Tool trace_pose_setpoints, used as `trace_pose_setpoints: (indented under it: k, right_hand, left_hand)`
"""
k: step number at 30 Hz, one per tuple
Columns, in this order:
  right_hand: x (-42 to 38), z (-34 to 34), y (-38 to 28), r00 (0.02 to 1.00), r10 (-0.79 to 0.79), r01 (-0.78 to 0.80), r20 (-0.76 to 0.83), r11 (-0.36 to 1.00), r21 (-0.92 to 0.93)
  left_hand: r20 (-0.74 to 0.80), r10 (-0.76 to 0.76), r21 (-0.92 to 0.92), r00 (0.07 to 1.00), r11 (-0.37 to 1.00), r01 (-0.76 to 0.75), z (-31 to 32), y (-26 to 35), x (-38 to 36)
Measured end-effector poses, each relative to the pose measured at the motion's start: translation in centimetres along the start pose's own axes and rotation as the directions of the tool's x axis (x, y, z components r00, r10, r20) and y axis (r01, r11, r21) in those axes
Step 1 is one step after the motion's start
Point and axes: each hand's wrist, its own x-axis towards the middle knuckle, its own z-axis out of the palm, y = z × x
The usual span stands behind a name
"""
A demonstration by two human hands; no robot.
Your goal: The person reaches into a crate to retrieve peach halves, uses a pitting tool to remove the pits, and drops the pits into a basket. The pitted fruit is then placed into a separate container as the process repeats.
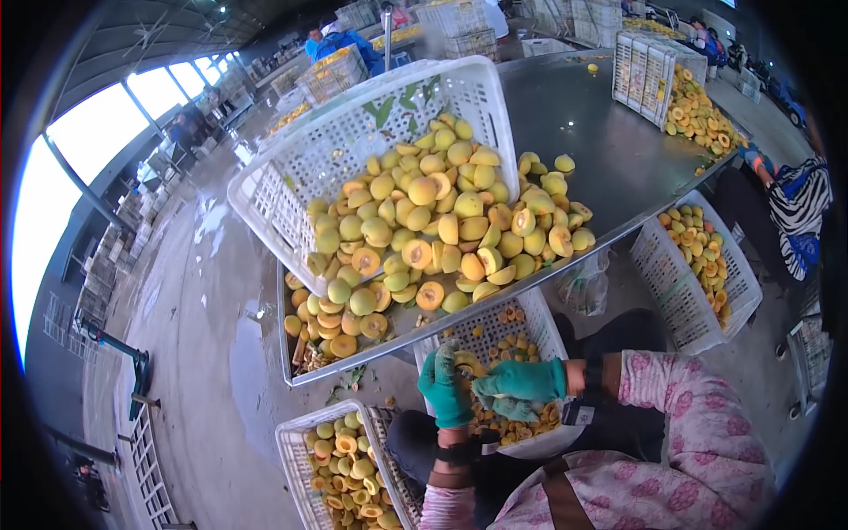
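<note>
My left hand (pixel 444 389), in a green glove, is raised with its fingers closed around a yellow stone fruit, apparently an apricot (pixel 468 361). Close against it is my right hand (pixel 523 389), also green-gloved, its fingers curled toward the fruit. Whatever the right fingers grip is hidden. Both hands are above a white crate (pixel 558 349) between my knees, with fruit halves and pieces inside. Beyond them a large white crate (pixel 265 190) lies tipped on the metal table, spilling a heap of whole and halved apricots (pixel 415 221) toward me.
The metal table's raised rim (pixel 424 330) runs just beyond my hands. A crate of fruit halves (pixel 287 433) stands at lower left, another (pixel 658 283) at right. Farther along the table, a tipped crate (pixel 638 79) spills fruit near another person's arm (pixel 758 163). A plastic bag (pixel 585 284) hangs below the rim.
</note>
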Motion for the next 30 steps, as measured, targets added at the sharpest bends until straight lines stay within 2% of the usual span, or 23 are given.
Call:
trace_pose_setpoints:
  k: [2, 3, 6, 7, 8, 10, 11, 13, 14, 16, 17, 20, 21, 22, 23, 24, 25, 27, 28, 29, 30]
  right_hand:
    - [0.0, 0.6, 0.0, 0.998, 0.042, -0.043, -0.051, 0.999, -0.011]
    - [0.1, 0.6, 0.0, 0.998, 0.045, -0.046, -0.051, 0.998, -0.032]
    - [0.3, -0.4, -0.3, 0.985, 0.105, -0.119, -0.139, 0.988, -0.099]
    - [0.4, -0.6, -0.6, 0.975, 0.129, -0.153, -0.183, 0.980, -0.124]
    - [0.0, -0.5, -1.0, 0.982, 0.112, -0.123, -0.155, 0.991, -0.062]
    - [-1.3, 0.3, -1.8, 0.992, 0.071, -0.063, -0.105, 0.995, 0.077]
    - [-1.3, 0.4, -1.6, 0.988, 0.075, -0.080, -0.138, 0.996, -0.033]
    - [-0.6, 0.8, -0.9, 0.978, 0.064, -0.114, -0.200, 0.961, -0.253]
    - [-0.3, 0.3, -0.5, 0.982, 0.048, -0.090, -0.184, 0.970, -0.226]
    - [-0.1, 0.2, 0.3, 0.990, 0.018, -0.041, -0.142, 0.987, -0.156]
    - [-0.8, 0.5, 0.1, 0.997, -0.040, 0.041, -0.064, 0.999, 0.011]
    - [0.4, 0.4, 0.5, 1.000, -0.011, 0.014, -0.014, 0.956, 0.292]
    - [-0.2, 1.1, 0.0, 0.995, 0.012, -0.006, -0.099, 0.998, 0.062]
    - [-1.1, 2.3, -1.2, 0.982, 0.035, -0.066, -0.184, 0.984, -0.164]
    - [-0.6, 2.0, -1.1, 0.985, -0.100, 0.072, -0.142, 0.979, -0.188]
    - [-0.4, 1.3, -0.3, 0.989, -0.119, 0.111, -0.092, 0.990, -0.089]
    - [-0.3, 0.7, 0.6, 0.990, -0.137, 0.138, -0.042, 0.990, 0.014]
    - [-0.2, -0.4, 2.4, 0.992, 0.017, -0.068, 0.122, 0.902, 0.426]
    - [0.2, -0.6, 3.3, 0.981, 0.002, -0.107, 0.193, 0.839, 0.533]
    - [0.6, -0.7, 4.0, 0.965, -0.020, -0.154, 0.262, 0.763, 0.627]
    - [0.8, -0.7, 4.3, 0.944, -0.051, -0.209, 0.327, 0.675, 0.708]
  left_hand:
    - [-0.137, 0.010, -0.066, 0.991, 0.998, -0.019, 0.6, -0.1, -0.9]
    - [-0.145, -0.009, -0.026, 0.989, 1.000, 0.005, 0.5, -0.2, -0.9]
    - [0.048, -0.144, 0.046, 0.988, 0.989, 0.142, 0.3, 0.8, -0.1]
    - [0.137, -0.068, 0.147, 0.988, 0.988, 0.048, 0.1, 2.2, -0.2]
    - [0.126, -0.124, -0.035, 0.984, 0.991, 0.130, 0.3, 2.5, -0.4]
    - [0.145, -0.242, -0.384, 0.959, 0.880, 0.280, 0.9, 2.5, -0.9]
    - [0.110, -0.131, -0.412, 0.985, 0.896, 0.165, 1.0, 0.3, -0.9]
    - [0.011, -0.006, -0.115, 1.000, 0.993, 0.007, 1.3, 0.3, -1.1]
    - [-0.025, 0.067, 0.042, 0.997, 0.997, -0.066, 1.5, 0.2, -1.2]
    - [-0.006, 0.084, 0.208, 0.996, 0.975, -0.081, 1.1, 0.2, -2.2]
    - [0.008, 0.111, 0.287, 0.994, 0.952, -0.108, 1.1, 0.5, -1.9]
    - [0.041, 0.200, 0.365, 0.979, 0.909, -0.201, 1.1, 1.9, -1.0]
    - [0.035, 0.267, 0.380, 0.963, 0.888, -0.260, 1.2, 1.7, -1.0]
    - [0.006, 0.302, 0.391, 0.953, 0.877, -0.280, 1.2, 1.2, -0.9]
    - [-0.024, 0.337, 0.403, 0.941, 0.865, -0.299, 1.2, 0.6, -0.8]
    - [-0.084, 0.327, 0.411, 0.941, 0.872, -0.266, 0.9, -0.3, -1.3]
    - [-0.039, 0.420, 0.463, 0.907, 0.812, -0.356, 1.0, -0.2, -1.6]
    - [0.143, 0.122, 0.280, 0.982, 0.947, -0.158, 0.2, 0.9, -1.1]
    - [0.189, -0.064, 0.158, 0.980, 0.987, 0.034, 0.2, 1.8, -0.8]
    - [0.229, -0.248, 0.058, 0.941, 0.969, 0.241, 0.3, 2.8, -0.6]
    - [0.223, -0.130, 0.125, 0.966, 0.987, 0.103, 0.1, 2.0, -0.3]
